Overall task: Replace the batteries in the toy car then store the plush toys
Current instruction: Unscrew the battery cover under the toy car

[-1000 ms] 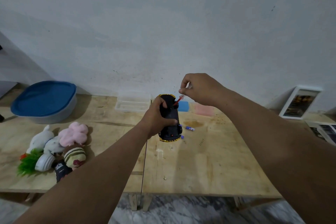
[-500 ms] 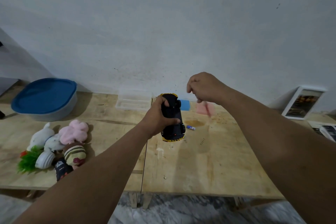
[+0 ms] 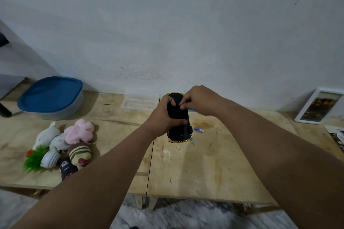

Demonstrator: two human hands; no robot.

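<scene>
Above the wooden table (image 3: 195, 169), my left hand (image 3: 163, 120) wraps around the upturned toy car (image 3: 178, 119), holding it clear of the surface. My right hand (image 3: 200, 99) pinches its fingertips together against the black underside. The plush toys (image 3: 61, 145) lie heaped far left.

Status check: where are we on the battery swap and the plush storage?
Done: nothing clearly finished. In hand: left hand holds the toy car underside up while the right hand works its fingertips at the underside; one battery lies loose on the table. Left: plush toys still piled there, blue-lidded bin closed.
</scene>
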